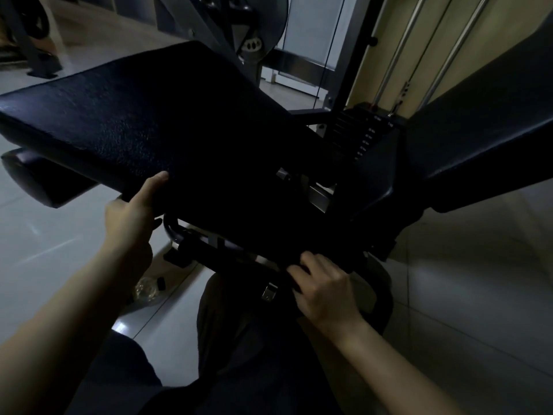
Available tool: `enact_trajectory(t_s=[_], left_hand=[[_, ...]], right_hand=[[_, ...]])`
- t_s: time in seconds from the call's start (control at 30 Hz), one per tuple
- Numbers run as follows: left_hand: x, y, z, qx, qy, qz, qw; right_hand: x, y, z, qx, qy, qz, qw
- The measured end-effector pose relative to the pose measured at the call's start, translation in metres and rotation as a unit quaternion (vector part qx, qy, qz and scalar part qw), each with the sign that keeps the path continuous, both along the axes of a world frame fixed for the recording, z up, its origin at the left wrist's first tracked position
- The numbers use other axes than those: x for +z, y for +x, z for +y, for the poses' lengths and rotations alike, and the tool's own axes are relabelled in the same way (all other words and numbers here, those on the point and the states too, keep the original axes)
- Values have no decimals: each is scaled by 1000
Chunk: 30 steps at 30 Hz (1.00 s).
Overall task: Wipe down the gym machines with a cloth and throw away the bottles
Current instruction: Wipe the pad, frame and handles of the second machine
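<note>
Evidently clamping the left hand on the edge of the seat pad to steady it. Curling the right hand below; impossible to tell round what.

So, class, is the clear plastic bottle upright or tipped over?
Tipped over, it seems: the clear plastic bottle lies on the tiled floor, black cap sideways.

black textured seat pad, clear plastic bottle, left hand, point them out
black textured seat pad (143, 115), head view, top surface
clear plastic bottle (147, 288), head view, clear body
left hand (131, 218), head view, back of hand
</note>
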<state>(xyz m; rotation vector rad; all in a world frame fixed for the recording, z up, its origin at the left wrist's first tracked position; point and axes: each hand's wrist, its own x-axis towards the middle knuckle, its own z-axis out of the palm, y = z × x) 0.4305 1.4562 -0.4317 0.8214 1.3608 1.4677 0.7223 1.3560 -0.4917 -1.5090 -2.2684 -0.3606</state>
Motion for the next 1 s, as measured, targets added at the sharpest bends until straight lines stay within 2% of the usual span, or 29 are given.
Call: enact_trajectory(t_s=[0.1, 0.2, 0.27, 0.33, 0.4, 0.6, 0.7, 0.77, 0.9, 1.0], left_hand=[[-1, 3, 0, 17, -3, -13, 1000], [-2, 6, 1, 27, -3, -18, 999], [-1, 4, -1, 26, -10, -16, 1000], [0, 2, -2, 21, -11, -18, 1000], [1, 1, -2, 11, -11, -19, 1000], [0, 1, -5, 1, -19, -31, 999], [0, 4, -5, 7, -19, -31, 999], [-1, 5, -6, 15, -19, -33, 999], [5, 4, -9, -7, -27, -37, 999], [6, 1, -11, -8, -30, -39, 999]], right_hand=[[4, -9, -12, -11, 33, 80, 996], [32, -62, 7, 57, 66, 113, 990], [48, -99, 32, 98, 63, 78, 990], [55, -115, 48, 94, 54, 14, 994], [50, -103, 45, 59, 39, 2, 998], [1, -13, 1, -33, -8, 54, 998], [-20, 17, -22, -78, -28, 126, 989], [-17, 7, -26, -59, -16, 150, 987], [12, -59, 4, 67, -17, 137, 988], [16, -63, 17, 69, -21, 92, 993]])
